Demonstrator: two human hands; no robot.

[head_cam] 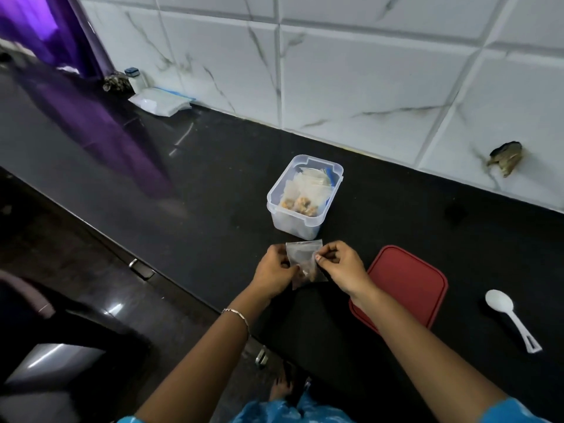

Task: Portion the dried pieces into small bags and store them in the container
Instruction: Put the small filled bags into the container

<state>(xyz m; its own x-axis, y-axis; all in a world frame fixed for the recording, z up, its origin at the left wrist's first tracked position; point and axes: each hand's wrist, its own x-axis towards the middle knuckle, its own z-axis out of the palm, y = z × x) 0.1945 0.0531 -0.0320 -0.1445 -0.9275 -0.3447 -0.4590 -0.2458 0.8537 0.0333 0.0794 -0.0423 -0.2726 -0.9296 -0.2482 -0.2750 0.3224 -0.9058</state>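
1. A person at a black kitchen counter (213,166) holds a small clear bag (305,264) between both hands, just above the counter and in front of a clear plastic container (300,221).
2. The left hand (276,270) grips the bag's left edge with curled fingers; a thin bracelet (236,315) circles that wrist.
3. The right hand (338,267) pinches the bag's right edge between thumb and fingers.
4. A few brown dried pieces (305,274) sit low in the held bag.
5. The container stands open near the tiled wall (366,71), with filled bags (300,196) lying inside it.
6. A red lid (409,282) lies flat on the counter to the right of the hands, partly under the right forearm.
7. A white plastic spoon (506,312) lies further right, apart from the lid.
8. At the far left, by the wall, rests a flat pack of clear bags (161,102).
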